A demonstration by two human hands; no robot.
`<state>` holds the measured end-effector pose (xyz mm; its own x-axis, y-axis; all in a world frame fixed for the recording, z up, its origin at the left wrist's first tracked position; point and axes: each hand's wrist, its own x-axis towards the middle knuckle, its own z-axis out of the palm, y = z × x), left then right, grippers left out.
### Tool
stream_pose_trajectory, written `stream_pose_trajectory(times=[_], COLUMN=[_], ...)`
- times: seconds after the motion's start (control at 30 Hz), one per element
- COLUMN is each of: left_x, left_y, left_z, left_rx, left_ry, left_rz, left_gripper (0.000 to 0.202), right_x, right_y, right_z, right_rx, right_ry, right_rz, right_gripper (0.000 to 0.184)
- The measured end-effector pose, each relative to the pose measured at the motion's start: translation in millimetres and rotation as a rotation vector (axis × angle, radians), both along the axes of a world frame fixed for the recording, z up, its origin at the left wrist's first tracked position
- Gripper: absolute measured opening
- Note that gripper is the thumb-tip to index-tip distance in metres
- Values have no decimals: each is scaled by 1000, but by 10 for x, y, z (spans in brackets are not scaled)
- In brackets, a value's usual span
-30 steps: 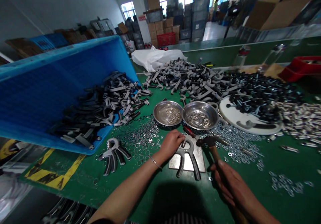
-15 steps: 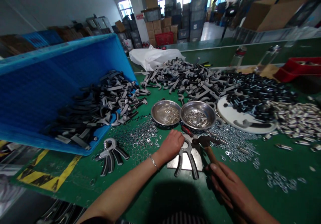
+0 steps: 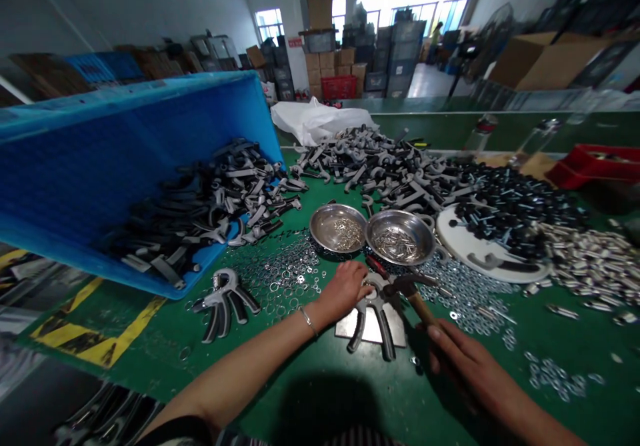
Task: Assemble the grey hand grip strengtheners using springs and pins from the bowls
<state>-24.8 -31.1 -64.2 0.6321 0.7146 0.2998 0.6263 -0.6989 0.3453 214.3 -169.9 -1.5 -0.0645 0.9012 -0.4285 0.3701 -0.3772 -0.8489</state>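
Observation:
My left hand [image 3: 345,287] is closed on the top of a grey and black hand gripper [image 3: 373,316] that lies on a small metal plate [image 3: 370,329] on the green table. My right hand [image 3: 463,363] is wrapped round the wooden handle of a hammer [image 3: 407,289]. The hammer's head rests at the top of the hand gripper, right beside my left fingers. Two steel bowls [image 3: 400,236] holding small metal parts stand just behind. A few finished hand grippers [image 3: 225,299] lie to the left.
A tilted blue crate [image 3: 100,166] spills grey and black handles at the left. Heaps of grey handles [image 3: 380,159], black knobs [image 3: 515,209], springs [image 3: 595,259] and loose washers [image 3: 285,273] cover the table. A white round board [image 3: 480,253] and a red bin [image 3: 595,163] are at the right.
The hammer head has come down from just right of the hand gripper onto its top. My left hand stays on the gripper. The view has shifted slightly.

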Motion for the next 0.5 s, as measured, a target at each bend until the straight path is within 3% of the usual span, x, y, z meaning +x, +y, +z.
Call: stream_pose_trajectory(times=[0.1, 0.2, 0.3, 0.4, 0.5], left_x=[-121, -244, -290, -273, -257], left_y=[-156, -326, -401, -376, -340], left_z=[81, 207, 278, 272, 240], left_rx=[-47, -74, -64, -16, 35], left_ry=[-121, -30, 155, 310, 351], left_rz=[127, 87, 28, 12, -5], left_gripper=[24, 22, 19, 12, 13], right_x=[25, 13, -37, -73, -67], right_y=[94, 247, 456, 647, 735], right_z=[305, 534, 440, 198, 80], right_rx=[197, 330, 387, 286, 266], right_ry=[-135, -245, -369, -457, -392], right_rz=[92, 129, 202, 358, 330], right_gripper=[50, 45, 42, 40, 44])
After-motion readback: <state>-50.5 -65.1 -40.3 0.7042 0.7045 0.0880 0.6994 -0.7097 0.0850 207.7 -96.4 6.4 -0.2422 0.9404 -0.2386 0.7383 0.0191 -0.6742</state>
